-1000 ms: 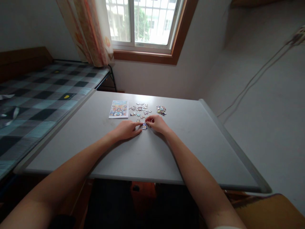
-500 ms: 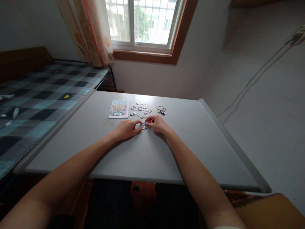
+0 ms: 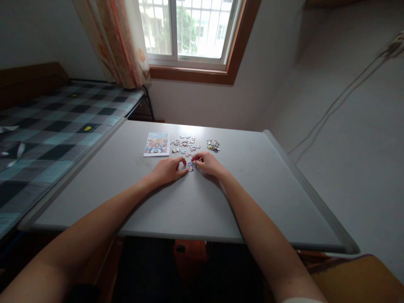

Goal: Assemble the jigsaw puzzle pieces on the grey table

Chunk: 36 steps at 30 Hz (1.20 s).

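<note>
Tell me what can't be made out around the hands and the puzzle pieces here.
Head view, the only one:
1. Joined pieces: too small to count; fingers of the left hand and right hand cover their edges.
2. Grip: fingers hide whether either hand pinches them or only presses.
3. Loose pieces and pile: too small for shapes.
4. Card: print too small to read.

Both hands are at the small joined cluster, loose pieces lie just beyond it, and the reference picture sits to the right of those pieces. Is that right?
Not quite: in the head view the reference picture lies left of the loose pieces, not right. The left hand and right hand are both at the small joined cluster, loose pieces just beyond.
</note>
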Motion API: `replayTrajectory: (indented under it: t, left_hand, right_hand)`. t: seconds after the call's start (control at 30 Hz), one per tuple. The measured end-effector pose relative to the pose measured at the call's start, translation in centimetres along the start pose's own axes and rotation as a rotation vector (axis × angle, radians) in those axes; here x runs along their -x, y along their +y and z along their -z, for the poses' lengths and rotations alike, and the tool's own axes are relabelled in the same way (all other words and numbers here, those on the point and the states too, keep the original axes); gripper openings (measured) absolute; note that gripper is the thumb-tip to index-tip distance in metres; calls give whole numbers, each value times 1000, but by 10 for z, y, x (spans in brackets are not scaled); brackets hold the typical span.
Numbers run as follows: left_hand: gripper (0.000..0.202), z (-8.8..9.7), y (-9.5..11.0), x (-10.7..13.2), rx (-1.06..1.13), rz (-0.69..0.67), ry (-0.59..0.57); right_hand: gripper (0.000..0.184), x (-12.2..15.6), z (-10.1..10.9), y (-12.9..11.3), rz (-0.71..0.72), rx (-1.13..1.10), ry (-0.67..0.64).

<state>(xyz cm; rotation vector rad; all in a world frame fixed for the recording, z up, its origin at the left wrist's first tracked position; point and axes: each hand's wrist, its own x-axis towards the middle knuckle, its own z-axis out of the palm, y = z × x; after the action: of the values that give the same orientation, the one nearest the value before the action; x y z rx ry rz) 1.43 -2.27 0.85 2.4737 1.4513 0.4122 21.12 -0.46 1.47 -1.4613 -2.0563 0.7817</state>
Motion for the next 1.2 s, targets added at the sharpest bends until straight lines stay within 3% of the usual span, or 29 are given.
replayTrajectory:
  t: [0.27,0.57,0.9,1.2]
  left_hand:
    - [34,-2,-3,-1,22,-7,6]
    - [34,-2,-3,-1,32,-9,13]
    - [33,-3,-4,-1,67,-16,20]
    - [28,-3,-9,-7,395,-11,55]
  right_hand:
    - [21,-3,-2,5,-31,-67,15]
    - [7,-7,-6,13,-24,-436,-5]
    - [9,-6,0,10,21,-483,-39]
    - [10,-4,2,8,42,-525,-80]
